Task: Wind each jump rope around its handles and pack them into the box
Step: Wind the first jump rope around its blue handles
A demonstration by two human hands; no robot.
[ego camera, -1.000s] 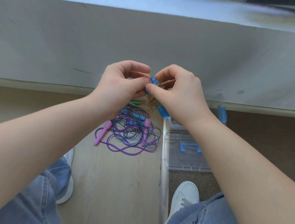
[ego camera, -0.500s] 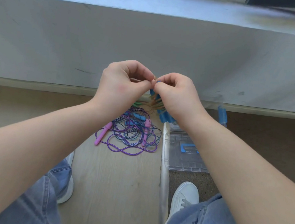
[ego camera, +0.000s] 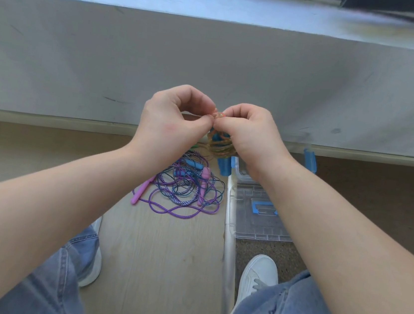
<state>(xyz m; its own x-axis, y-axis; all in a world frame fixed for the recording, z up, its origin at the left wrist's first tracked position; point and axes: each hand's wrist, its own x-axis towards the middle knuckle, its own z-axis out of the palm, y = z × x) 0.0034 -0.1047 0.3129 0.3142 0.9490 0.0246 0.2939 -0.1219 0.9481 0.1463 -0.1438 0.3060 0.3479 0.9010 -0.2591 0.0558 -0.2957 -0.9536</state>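
Both hands meet in front of me above the floor. My left hand (ego camera: pixel 171 123) and my right hand (ego camera: pixel 249 133) pinch the orange-green cord of a jump rope (ego camera: pixel 221 145) between their fingertips. Its cord hangs wound in loops around blue handles (ego camera: pixel 224 166) just under my right hand. On the wooden floor below lies a tangled heap of other jump ropes (ego camera: pixel 183 190), purple and striped blue-white, with pink handles (ego camera: pixel 204 180) and a blue handle (ego camera: pixel 194 164). A clear plastic box (ego camera: pixel 257 223) with blue latches lies to the right of the heap.
A grey wall with a skirting board runs across behind the ropes. A pale metal strip (ego camera: pixel 230 238) divides the wooden floor from dark carpet on the right. My jeans-clad legs and white shoes (ego camera: pixel 258 275) sit at the bottom, either side of the floor strip.
The blue handles have swung from between my fingers down below my right hand. My fingertips have closed together on the cord at the top of the bundle.
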